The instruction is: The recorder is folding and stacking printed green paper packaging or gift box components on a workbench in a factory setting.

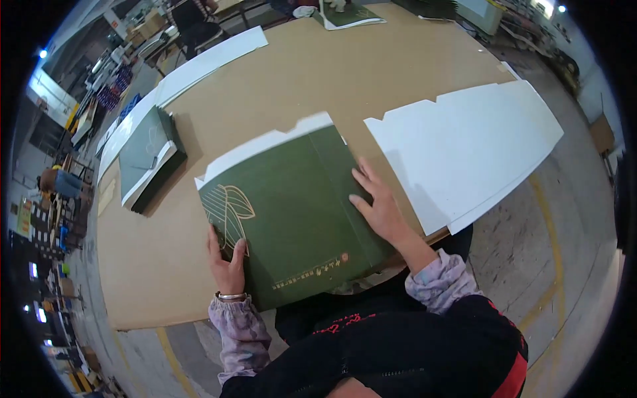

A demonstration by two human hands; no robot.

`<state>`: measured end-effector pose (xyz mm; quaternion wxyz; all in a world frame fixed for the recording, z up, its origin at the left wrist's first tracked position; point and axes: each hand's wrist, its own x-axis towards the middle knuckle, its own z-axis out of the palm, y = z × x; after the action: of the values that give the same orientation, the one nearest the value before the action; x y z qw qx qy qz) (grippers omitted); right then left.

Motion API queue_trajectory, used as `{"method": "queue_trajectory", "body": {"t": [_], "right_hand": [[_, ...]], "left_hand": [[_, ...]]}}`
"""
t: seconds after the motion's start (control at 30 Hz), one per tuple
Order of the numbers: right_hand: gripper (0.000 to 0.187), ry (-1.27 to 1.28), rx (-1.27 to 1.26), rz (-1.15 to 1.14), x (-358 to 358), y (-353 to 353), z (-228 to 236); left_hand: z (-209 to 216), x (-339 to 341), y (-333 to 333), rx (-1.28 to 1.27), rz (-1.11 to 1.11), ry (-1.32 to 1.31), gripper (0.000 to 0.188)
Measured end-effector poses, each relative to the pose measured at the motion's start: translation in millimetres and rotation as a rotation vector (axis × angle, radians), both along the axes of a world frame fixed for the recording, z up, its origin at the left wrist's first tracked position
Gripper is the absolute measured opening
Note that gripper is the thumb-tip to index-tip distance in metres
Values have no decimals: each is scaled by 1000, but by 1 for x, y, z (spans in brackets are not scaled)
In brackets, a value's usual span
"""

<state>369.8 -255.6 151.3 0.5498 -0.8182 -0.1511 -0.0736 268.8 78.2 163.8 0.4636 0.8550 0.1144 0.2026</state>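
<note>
A flat green paper bag (298,212) lies in front of me at the table's near edge, tilted slightly. It has a gold leaf outline, small gold print and a notched white strip along its far edge. My left hand (228,264) holds its left edge, thumb on the front and fingers along the side. At the right edge, my right hand (379,204) has its thumb on the green face and its fingers over the side. A crease runs down the bag near that hand. The bag's underside is hidden.
Left on the brown table (279,89) sits a stack of green folded bags (151,159). White notched sheets (471,146) overhang the right edge. A long white strip (212,60) lies at the far left. Another green piece (352,14) is at the far edge, by another person's hand.
</note>
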Motion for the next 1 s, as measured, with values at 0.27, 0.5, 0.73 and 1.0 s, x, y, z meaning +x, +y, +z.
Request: {"method": "queue_trajectory", "body": {"t": [0.27, 0.5, 0.73, 1.0], "right_hand": [[58, -75, -561, 150, 33, -33, -54], [85, 244, -1104, -195, -69, -153, -7], [82, 85, -1307, -127, -67, -164, -36], [20, -38, -1104, -176, -28, -202, 16]], "left_hand": [[-76, 39, -10, 762, 0, 449, 62], [11, 2, -100, 717, -377, 239, 69], [-31, -4, -142, 879, -706, 207, 75], [-35, -6, -136, 832, -755, 165, 74]]}}
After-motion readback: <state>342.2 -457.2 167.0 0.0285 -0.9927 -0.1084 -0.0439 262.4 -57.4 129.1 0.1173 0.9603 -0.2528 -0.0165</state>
